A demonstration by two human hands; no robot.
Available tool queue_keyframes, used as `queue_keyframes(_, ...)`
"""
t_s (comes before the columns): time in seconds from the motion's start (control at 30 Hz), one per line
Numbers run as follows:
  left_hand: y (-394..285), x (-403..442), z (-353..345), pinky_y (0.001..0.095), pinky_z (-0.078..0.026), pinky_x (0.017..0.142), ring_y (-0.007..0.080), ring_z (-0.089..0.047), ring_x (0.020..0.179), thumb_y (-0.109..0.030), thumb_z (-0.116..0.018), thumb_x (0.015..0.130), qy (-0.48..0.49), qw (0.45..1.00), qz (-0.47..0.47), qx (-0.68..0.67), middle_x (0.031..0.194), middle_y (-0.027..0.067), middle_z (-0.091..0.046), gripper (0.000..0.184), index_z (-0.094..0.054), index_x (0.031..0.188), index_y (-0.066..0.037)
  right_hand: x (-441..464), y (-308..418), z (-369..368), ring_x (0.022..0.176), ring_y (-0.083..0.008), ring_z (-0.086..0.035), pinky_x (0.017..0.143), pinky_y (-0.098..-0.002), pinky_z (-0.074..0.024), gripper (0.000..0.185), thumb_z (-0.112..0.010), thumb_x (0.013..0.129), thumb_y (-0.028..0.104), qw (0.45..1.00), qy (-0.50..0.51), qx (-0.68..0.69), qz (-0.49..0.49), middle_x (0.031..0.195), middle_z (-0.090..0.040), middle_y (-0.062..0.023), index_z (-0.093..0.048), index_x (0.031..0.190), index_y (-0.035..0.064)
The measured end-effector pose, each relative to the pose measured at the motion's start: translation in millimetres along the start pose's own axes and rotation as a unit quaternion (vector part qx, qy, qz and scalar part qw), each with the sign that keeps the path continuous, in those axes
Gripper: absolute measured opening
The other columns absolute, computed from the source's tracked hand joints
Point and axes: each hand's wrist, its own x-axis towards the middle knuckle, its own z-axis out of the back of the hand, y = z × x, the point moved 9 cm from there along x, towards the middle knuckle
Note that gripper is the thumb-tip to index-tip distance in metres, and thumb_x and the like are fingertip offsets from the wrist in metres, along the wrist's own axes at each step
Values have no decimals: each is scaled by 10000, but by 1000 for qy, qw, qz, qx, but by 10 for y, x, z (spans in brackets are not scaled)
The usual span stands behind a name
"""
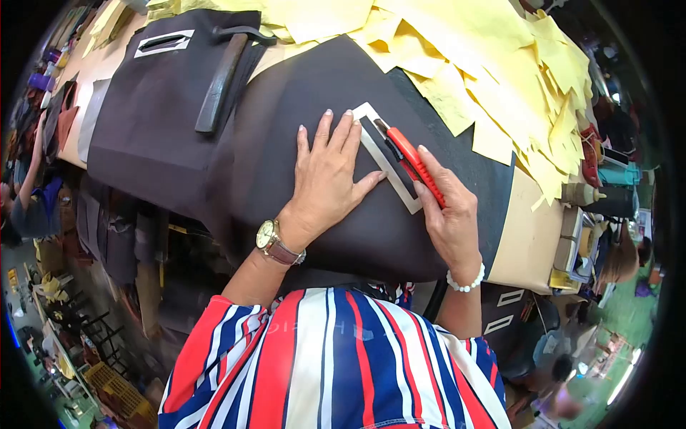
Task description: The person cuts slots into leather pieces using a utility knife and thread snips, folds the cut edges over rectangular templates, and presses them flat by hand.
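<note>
My left hand (325, 168) lies flat on a dark brown sheet (279, 136), its fingers spread, the index fingertip and thumb reaching the edge of a white rectangular frame (374, 151). In my right hand (451, 207) is a red utility knife (414, 161). The knife slants over the frame, with its tip near the frame's upper end. Whether the blade touches the sheet I cannot tell. Dark sheet surface shows inside the frame's narrow opening.
Left of the sheet, a hammer (221, 86) rests on a stack of dark pieces (153, 114), where another white frame (164, 43) lies. Loose yellow sheets (457, 43) cover the far side. Bottles and boxes (572, 239) stand at the right edge.
</note>
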Motion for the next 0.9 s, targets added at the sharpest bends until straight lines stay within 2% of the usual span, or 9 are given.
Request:
queue_keyframes(0.1,-9,-12,-2,597,-243,1017,380,-299,1298,-390,-668,773,-14,1000,-12,-15,1374,196,-372,705,-435,1278,44,37,-27,-126,659,-250,-573,627,-341,-463,484,-587,810,-27,999,28,-15,15,797,-565,-130,-538,1266,128)
queue_keyframes(0.23,2,-11,6,586,-244,1025,352,-318,1300,-424,-666,775,-16,1000,-3,-5,1373,172,-391,703,-449,1290,2,49,-28,-149,658,-262,-570,624,-350,-462,493,-590,808,-21,999,29,-17,27,801,-567,-125,-531,1273,133)
queue_keyframes(0.63,-8,0,21,587,-262,1015,354,-320,1296,-418,-670,771,-12,1000,-2,-4,1367,167,-394,694,-458,1280,4,94,21,-163,643,-284,-575,587,-375,-452,463,-585,816,-8,996,41,-72,32,784,-566,-126,-533,1260,111)
queue_keyframes(0.73,-9,13,24,591,-272,1007,361,-328,1290,-412,-672,768,-3,1000,0,-1,1363,166,-395,689,-462,1273,7,183,164,-143,648,-306,-597,570,-393,-460,397,-572,840,48,986,84,-145,16,762,-583,-141,-545,1233,100)
queue_keyframes(0.83,-13,30,22,595,-279,1002,367,-339,1285,-406,-674,766,0,1000,4,3,1364,168,-397,683,-465,1266,10,357,351,-121,636,-327,-609,559,-415,-475,353,-562,856,108,954,131,-265,39,742,-601,-161,-554,1208,90)
queue_keyframes(0.9,-22,27,35,597,-270,1004,376,-339,1274,-385,-685,755,-8,1000,-1,-11,1342,184,-407,687,-464,1251,37,474,466,-107,627,-342,-607,575,-417,-481,314,-570,851,123,947,145,-279,63,715,-613,-188,-584,1161,76)
